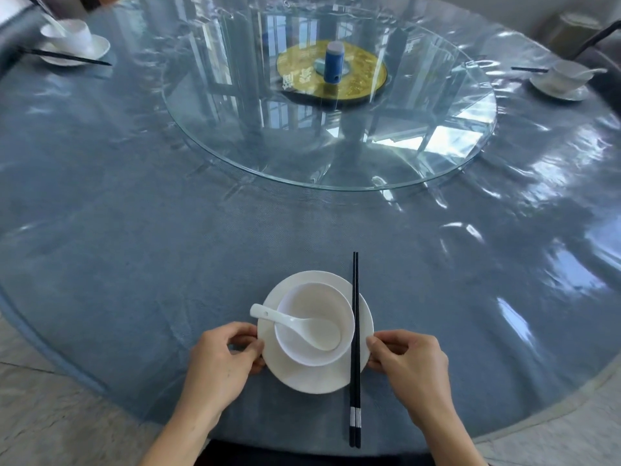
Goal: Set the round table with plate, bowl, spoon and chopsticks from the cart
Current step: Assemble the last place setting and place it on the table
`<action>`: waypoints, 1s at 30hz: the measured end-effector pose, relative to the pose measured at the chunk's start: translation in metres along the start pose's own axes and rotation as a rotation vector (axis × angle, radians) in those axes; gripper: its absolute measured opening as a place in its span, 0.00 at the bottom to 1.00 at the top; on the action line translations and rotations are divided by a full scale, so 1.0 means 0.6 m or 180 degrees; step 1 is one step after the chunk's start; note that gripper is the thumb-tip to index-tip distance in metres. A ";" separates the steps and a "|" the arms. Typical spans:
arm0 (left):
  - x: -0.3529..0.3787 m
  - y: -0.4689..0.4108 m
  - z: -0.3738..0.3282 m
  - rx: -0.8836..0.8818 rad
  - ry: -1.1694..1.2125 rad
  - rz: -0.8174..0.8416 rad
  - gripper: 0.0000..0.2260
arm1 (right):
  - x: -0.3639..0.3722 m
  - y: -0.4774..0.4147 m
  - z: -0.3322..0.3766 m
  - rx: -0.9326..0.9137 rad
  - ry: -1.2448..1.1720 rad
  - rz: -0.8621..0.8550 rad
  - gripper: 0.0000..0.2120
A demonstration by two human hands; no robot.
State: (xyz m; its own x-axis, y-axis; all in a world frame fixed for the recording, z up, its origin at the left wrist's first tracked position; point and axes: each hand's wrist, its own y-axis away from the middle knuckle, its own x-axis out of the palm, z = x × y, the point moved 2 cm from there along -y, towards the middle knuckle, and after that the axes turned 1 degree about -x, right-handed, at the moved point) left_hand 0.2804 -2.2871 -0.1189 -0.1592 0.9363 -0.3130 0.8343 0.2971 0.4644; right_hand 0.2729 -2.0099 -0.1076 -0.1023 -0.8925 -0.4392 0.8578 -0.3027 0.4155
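A white plate [312,378] lies near the front edge of the round table [134,250]. On the plate stands a white bowl [314,307], and a white spoon [295,322] rests in the bowl with its handle pointing left. Black chopsticks [355,364] lie across the plate's right side, tips pointing away from me. My left hand [223,361] pinches the plate's left rim. My right hand [408,363] pinches its right rim, beside the chopsticks.
A glass turntable [235,139] fills the table's middle, with a blue canister [333,62] on a gold disc. Place settings with plate, bowl, spoon and chopsticks sit at far left [75,45] and far right [561,80]. A clear plastic film covers the blue cloth.
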 end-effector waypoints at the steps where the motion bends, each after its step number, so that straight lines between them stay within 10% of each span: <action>1: 0.000 0.000 0.000 -0.0001 -0.0009 0.0005 0.11 | 0.000 0.000 0.000 -0.0009 -0.0001 0.0000 0.10; 21: -0.025 0.004 -0.010 -0.0064 -0.0319 -0.0144 0.08 | -0.004 0.003 0.005 -0.0035 0.0289 0.0113 0.07; 30: -0.051 0.051 -0.177 0.1396 -0.0917 -0.0779 0.07 | -0.087 0.032 0.048 -0.0416 0.0938 -0.0387 0.18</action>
State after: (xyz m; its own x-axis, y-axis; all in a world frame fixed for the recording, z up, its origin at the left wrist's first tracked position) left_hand 0.2545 -2.2866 -0.0070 -0.2762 0.7431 -0.6096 0.9418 0.3358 -0.0174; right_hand 0.2803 -1.9789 -0.0536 -0.0742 -0.7119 -0.6984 0.9075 -0.3385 0.2487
